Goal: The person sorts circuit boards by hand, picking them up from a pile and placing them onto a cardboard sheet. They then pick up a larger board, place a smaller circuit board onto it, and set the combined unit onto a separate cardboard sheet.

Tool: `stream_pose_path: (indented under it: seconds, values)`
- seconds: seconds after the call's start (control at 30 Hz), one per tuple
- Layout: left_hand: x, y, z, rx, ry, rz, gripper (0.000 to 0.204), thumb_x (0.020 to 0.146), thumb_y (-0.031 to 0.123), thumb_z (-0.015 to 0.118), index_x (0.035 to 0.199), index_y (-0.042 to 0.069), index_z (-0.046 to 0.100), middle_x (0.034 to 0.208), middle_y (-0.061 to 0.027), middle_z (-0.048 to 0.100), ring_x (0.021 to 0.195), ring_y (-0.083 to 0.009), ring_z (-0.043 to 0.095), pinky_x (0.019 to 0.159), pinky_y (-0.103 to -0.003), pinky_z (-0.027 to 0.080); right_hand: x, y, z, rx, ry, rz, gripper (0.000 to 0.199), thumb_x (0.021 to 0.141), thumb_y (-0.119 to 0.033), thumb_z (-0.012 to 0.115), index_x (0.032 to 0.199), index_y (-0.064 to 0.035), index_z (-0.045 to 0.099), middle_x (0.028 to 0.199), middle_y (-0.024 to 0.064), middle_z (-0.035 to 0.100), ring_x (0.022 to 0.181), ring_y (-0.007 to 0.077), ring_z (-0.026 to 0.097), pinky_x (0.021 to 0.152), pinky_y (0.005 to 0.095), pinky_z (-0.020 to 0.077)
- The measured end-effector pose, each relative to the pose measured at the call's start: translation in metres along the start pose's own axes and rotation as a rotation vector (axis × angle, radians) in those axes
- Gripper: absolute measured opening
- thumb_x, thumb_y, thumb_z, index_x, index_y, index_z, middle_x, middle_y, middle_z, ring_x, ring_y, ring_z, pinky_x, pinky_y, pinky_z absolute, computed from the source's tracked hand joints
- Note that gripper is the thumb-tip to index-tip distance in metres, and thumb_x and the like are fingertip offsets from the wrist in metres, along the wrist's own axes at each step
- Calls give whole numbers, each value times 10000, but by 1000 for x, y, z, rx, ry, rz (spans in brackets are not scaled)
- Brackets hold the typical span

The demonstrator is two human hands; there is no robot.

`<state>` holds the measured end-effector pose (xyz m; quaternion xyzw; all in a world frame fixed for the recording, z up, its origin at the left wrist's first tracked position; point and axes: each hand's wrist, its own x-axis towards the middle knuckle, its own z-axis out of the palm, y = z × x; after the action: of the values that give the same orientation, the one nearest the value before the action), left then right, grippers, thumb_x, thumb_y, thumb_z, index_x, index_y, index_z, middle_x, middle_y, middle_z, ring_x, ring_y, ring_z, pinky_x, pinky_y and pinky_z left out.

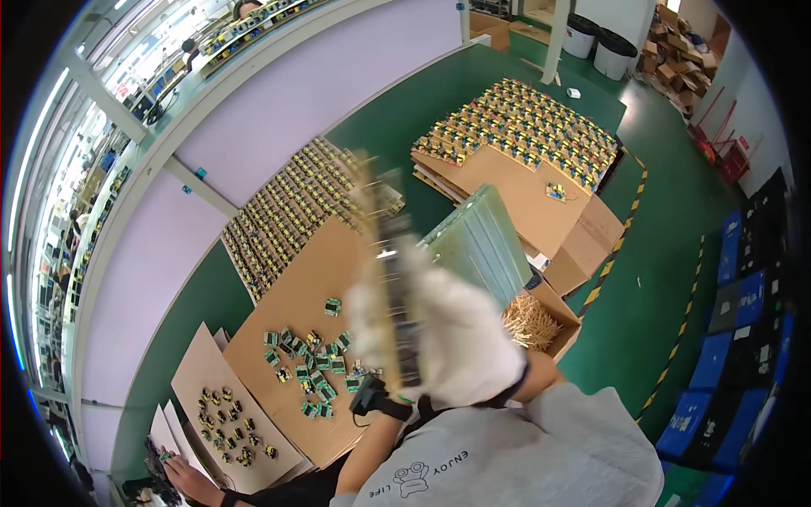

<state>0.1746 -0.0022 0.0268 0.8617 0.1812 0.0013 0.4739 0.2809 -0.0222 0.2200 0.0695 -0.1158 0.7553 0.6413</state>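
Note:
My left hand [367, 317], in a white glove, is against the left side of a long narrow circuit board strip [395, 296] with a row of dark parts. My right hand [473, 342], also in a white glove, grips the strip from its right side. Motion smears the strip and gloves, so single fingers are hard to make out. Beneath my hands, several small green circuit boards [321, 363] lie loosely on a cardboard sheet [262, 338]. Just beyond my right hand stands a pale green slab-like stack [481, 241], tilted on edge.
Rows of small boards cover cardboard at the far left [291, 203] and far right [524, 127]. A carton of straw-coloured thin strips [530, 325] is by my right forearm. At lower left, another person's hand [190, 480] works near dark parts. Blue and black crates [726, 338] line the right.

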Motion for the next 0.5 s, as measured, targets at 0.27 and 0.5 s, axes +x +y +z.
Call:
stream_pose_path:
  seconds: [0.27,0.5]
  values:
    - [23,34,-11,-162,97,-321,597,793,403,609,1288,102,467,1193,-157,562,1124,-300,531,966,-366,395,-95,-93,-135,-1948,962,-781,137,899,-123,537,877,-4,474,768,72,500,717,128,462,648,302,411]
    - [18,0,-4,-173,104,-476,490,844,380,554,1230,79,524,1142,-157,602,1057,-299,581,910,-354,441,-123,-55,-263,-2038,1092,-653,139,861,-139,558,886,-12,506,831,148,533,753,287,529,713,347,434]
